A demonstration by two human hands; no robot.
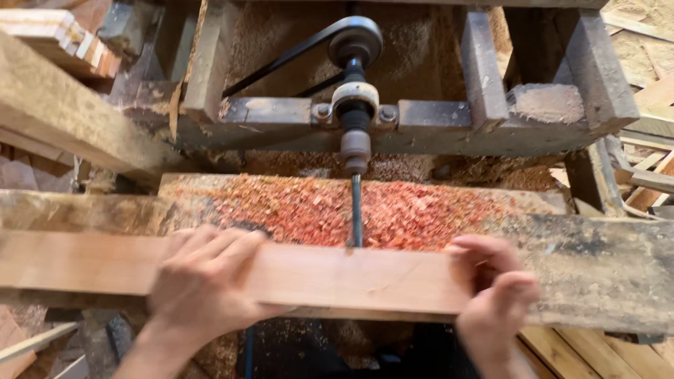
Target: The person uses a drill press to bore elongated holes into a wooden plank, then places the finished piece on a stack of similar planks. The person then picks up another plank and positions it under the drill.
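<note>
Both hands, left [200,284] and right [495,298], grasp a long, pale reddish plank [330,277], its edge against the drill bit [356,210].

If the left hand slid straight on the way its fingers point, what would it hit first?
Probably the heap of reddish wood shavings just past the board that the left hand presses, left of the drill bit; depth is hard to judge.

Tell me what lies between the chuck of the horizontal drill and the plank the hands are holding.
In the head view, the drill bit spans from the chuck to the plank, over a bed of reddish wood chips on the bench.
</note>
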